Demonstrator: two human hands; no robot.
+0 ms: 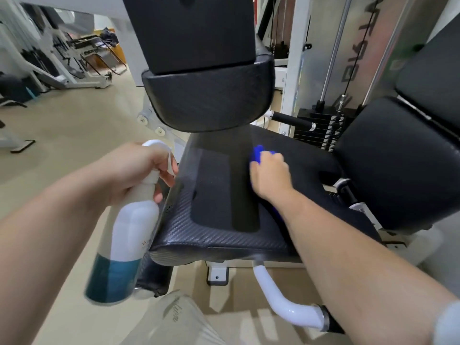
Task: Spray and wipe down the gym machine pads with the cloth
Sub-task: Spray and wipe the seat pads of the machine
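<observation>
Cloth, vivid blue, bunched

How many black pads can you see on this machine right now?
3: the seat pad under the right hand with the cloth, the back pad above it, another pad at right. Others may be hidden.
</observation>
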